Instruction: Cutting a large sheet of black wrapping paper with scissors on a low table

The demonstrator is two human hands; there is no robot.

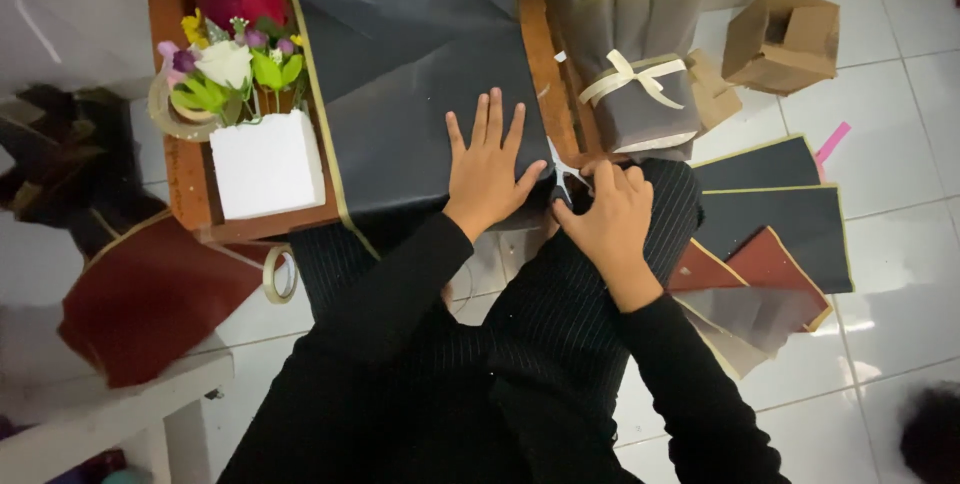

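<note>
dark matte wrapping paper [420, 114], gold-edged, flat

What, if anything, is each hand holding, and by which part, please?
The right hand grips scissors by the handles. The left hand holds nothing, pressing flat on the black wrapping paper.

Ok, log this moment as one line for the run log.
left hand: flat on black wrapping paper | right hand: on scissors at paper edge | wrapped bouquet right | white foam block left
</note>
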